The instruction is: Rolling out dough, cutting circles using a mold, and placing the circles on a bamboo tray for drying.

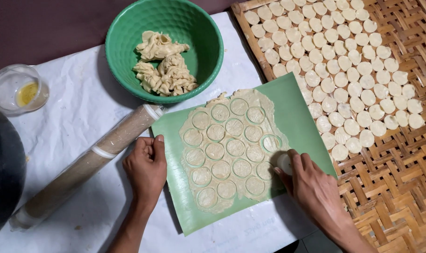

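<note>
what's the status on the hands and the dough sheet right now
Left hand fisted, pinning green mat edge. Right hand lifting a dough round off cut dough sheet. Nothing in the way.

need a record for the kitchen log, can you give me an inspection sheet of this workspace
surface: white paper sheet under a green mat.
job's things: rolled dough sheet scored with circles; cut dough discs on a woven bamboo tray.
clutter: green bowl of dough scraps, rolling pin, glass jar with yellow liquid, dark pot.
hands: left hand fisted on the mat's edge; right hand on a round white cutter.
cables: nothing seen.
surroundings: dark tabletop.
</note>
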